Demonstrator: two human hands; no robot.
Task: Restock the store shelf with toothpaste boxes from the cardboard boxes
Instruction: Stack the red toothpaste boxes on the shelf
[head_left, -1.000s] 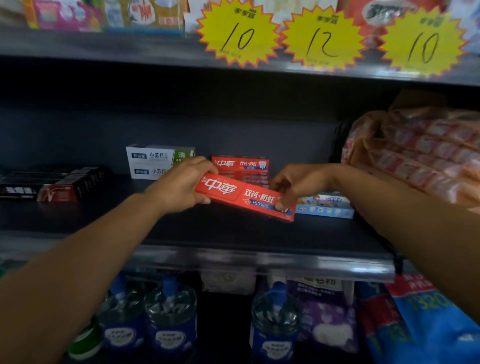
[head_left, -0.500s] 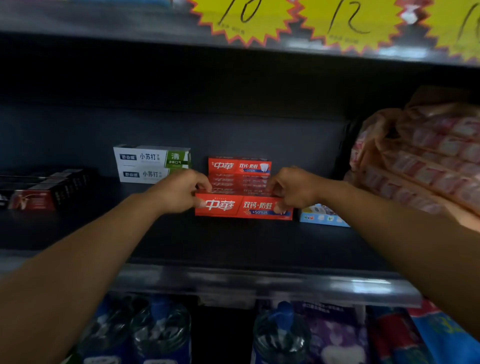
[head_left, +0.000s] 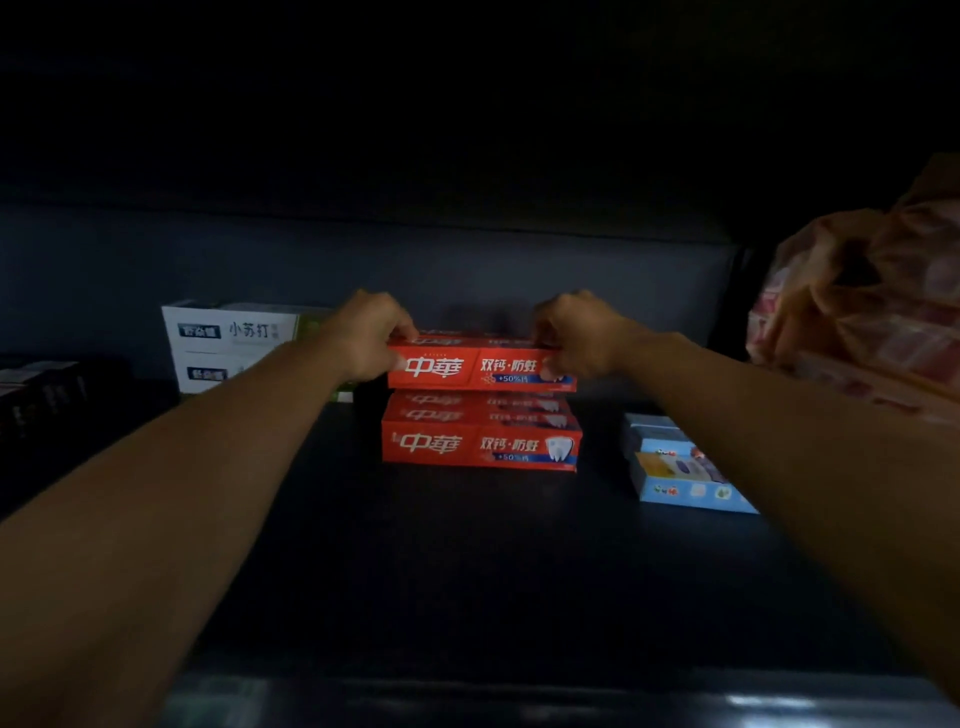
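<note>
Left hand (head_left: 363, 338) and right hand (head_left: 582, 338) each pinch one end of top red toothpaste box (head_left: 480, 366), level, atop red stack (head_left: 480, 441). White boxes (head_left: 228, 345) left of stack; blue box (head_left: 680, 467) right.

A plastic-wrapped bundle (head_left: 878, 306) sits at the right, a light-blue box (head_left: 680, 467) below it.

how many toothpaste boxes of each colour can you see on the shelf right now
Red boxes: 4, one held by the left hand and right hand, three stacked with the front one on the shelf
White boxes: 2, stacked
Light blue box: 1
Total: 7, not counting the dim black boxes or wrapped bundle.
</note>
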